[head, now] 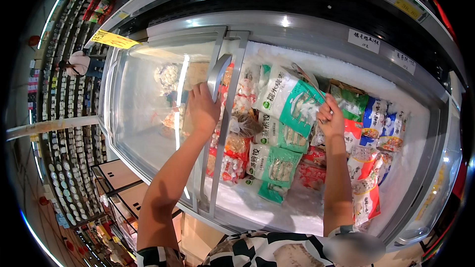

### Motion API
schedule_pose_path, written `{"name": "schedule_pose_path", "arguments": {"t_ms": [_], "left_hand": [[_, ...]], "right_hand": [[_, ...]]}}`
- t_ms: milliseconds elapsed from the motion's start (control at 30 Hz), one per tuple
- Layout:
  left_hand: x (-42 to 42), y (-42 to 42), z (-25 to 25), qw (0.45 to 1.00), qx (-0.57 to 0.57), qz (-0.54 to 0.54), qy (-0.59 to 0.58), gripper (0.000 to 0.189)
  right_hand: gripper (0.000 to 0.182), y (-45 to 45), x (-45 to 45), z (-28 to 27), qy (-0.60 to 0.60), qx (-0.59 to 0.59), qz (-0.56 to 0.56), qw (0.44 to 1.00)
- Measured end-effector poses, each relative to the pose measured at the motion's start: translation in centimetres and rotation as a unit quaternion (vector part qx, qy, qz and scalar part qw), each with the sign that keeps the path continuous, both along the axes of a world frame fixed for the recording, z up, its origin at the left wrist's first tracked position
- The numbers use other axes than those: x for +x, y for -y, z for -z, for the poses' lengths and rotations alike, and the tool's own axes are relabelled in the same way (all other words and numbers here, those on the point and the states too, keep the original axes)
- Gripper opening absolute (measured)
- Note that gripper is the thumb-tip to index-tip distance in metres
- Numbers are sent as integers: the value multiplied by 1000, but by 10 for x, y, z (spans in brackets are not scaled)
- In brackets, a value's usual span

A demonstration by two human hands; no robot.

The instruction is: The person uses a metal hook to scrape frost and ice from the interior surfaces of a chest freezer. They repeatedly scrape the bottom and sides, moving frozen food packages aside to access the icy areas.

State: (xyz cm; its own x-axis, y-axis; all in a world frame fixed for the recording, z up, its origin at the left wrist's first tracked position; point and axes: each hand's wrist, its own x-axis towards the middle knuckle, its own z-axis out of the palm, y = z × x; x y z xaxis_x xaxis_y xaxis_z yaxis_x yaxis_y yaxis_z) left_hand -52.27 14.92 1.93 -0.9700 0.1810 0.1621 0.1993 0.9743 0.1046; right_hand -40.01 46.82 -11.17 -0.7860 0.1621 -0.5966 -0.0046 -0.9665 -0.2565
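My left hand [203, 109] is at the curved grey handle [219, 74] of a chest freezer's sliding glass lid [156, 137], fingers bent against it. The freezer's right part lies uncovered. Over it, my right hand [330, 115] grips a thin metal tool [308, 78], whose far end points up and left toward the frosty back wall; its kind cannot be told. Beneath the tool lies a large green and white frozen food bag [285, 96]. More green and white bags [274, 165] are stacked nearer to me, beside red bags [233, 155] on their left.
Blue and red frozen food bags [373, 122] lie at the right inside the freezer. Thick frost [412, 178] coats its inner walls. A yellow price card [115, 39] stands at the upper left rim. Beyond are store shelves [70, 118] and a person [79, 63].
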Motion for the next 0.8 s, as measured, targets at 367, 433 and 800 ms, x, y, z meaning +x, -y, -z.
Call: {"name": "schedule_pose_path", "arguments": {"t_ms": [367, 433, 800], "left_hand": [[1, 2, 0, 1000, -6, 4, 0, 41], [1, 5, 0, 1000, -5, 5, -2, 41], [-3, -1, 2, 1000, 16, 10, 7, 46]], "right_hand": [[13, 71, -76, 16, -29, 86, -93, 992], [14, 47, -55, -6, -37, 112, -70, 990], [21, 39, -73, -12, -69, 57, -36, 995]]}}
